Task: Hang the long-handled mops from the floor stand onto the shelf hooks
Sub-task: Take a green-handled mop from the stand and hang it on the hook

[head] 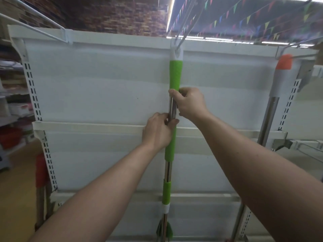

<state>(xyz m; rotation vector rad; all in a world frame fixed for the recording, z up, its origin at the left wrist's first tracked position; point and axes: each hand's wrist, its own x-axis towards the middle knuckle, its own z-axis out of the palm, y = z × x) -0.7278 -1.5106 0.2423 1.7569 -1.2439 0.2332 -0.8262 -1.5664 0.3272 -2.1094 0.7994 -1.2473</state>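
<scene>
Green-handled mop (175, 74) hung upright from a shelf hook (178, 43) at the white back panel (97, 95); left hand (158, 131) and right hand (189, 103) both gripped its shaft.

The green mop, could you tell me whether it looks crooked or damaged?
Nothing stands out. The green mop hangs about straight from the hook, both hands on its handle. The orange mop hangs at right.

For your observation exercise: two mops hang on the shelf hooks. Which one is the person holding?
The green-handled mop in the middle, with both the left hand and right hand on its handle. The orange-topped mop at the right hangs untouched.
</scene>
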